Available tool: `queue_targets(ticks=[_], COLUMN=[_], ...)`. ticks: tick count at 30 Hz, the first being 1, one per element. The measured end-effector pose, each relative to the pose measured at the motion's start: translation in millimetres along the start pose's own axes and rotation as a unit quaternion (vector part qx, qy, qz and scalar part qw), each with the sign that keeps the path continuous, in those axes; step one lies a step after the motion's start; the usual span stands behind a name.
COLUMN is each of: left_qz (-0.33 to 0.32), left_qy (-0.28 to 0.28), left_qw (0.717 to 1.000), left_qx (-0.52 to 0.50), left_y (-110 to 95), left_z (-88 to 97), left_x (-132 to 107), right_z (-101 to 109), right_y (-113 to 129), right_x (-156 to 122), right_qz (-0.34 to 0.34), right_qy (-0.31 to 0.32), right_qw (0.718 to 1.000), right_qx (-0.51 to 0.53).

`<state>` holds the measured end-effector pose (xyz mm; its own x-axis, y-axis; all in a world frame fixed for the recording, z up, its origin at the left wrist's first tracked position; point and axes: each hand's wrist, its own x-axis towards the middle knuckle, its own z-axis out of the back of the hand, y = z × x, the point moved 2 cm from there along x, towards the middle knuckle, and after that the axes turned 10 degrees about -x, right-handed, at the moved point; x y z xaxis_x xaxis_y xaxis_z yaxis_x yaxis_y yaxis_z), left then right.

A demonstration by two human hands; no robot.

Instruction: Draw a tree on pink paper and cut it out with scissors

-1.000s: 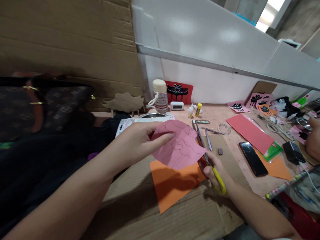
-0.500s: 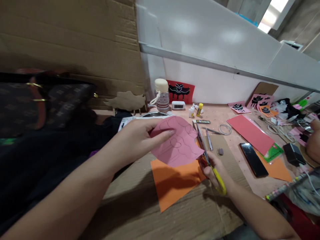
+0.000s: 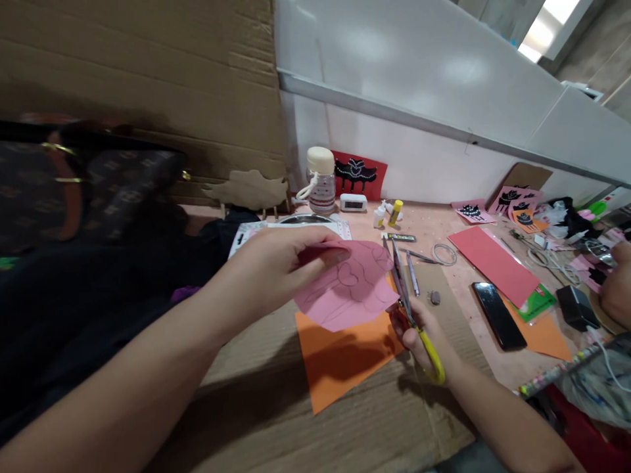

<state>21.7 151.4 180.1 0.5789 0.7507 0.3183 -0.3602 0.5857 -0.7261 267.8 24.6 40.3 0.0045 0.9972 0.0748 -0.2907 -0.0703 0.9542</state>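
Between thumb and fingers, my left hand (image 3: 290, 263) pinches a pink sheet of paper (image 3: 340, 299) by its upper left part. Pencil-like curved lines are drawn on the paper, and its outline is rounded. My right hand (image 3: 419, 335) is closed round the yellow-handled scissors (image 3: 428, 355), whose blades point up and away along the paper's right edge. The blades stand slightly apart. Below the pink paper an orange sheet (image 3: 340, 368) lies on the cardboard (image 3: 266, 407).
Behind stand a lidded bottle (image 3: 321, 184), a small white clock (image 3: 353, 202) and a glue stick (image 3: 395, 213). A pen (image 3: 413, 274), a black phone (image 3: 499, 315) and a red sheet (image 3: 493, 263) lie to the right. Another person's hand (image 3: 618, 282) shows at the right edge.
My left hand has turned and tilted the pink paper, so its drawn lines sit differently and its right edge has shifted slightly. The scissor blades are a little further apart.
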Motion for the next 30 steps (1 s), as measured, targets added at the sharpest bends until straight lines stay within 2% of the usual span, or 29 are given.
queue_targets(ticks=[5, 14, 24, 30], left_qz=[0.011, -0.003, 0.023, 0.031], left_qy=[0.029, 0.017, 0.018, 0.01], left_qw=[0.999, 1.0, 0.997, 0.998], left_qx=[-0.016, -0.024, -0.065, -0.054], left_y=[-1.0, -4.4, -4.6, 2.9], left_z=[2.2, 4.6, 3.6, 3.5], left_x=[2.2, 5.6, 5.7, 3.7], right_z=[0.2, -0.3, 0.1, 0.0], right_y=[4.0, 4.2, 3.6, 10.7], right_x=[1.3, 1.1, 1.0, 1.9], right_qz=[-0.007, -0.014, -0.004, 0.001], right_qy=[-0.006, 0.009, 0.008, 0.007], right_qw=[1.0, 1.0, 1.0, 1.0], right_qx=[-0.003, 0.006, -0.009, -0.01])
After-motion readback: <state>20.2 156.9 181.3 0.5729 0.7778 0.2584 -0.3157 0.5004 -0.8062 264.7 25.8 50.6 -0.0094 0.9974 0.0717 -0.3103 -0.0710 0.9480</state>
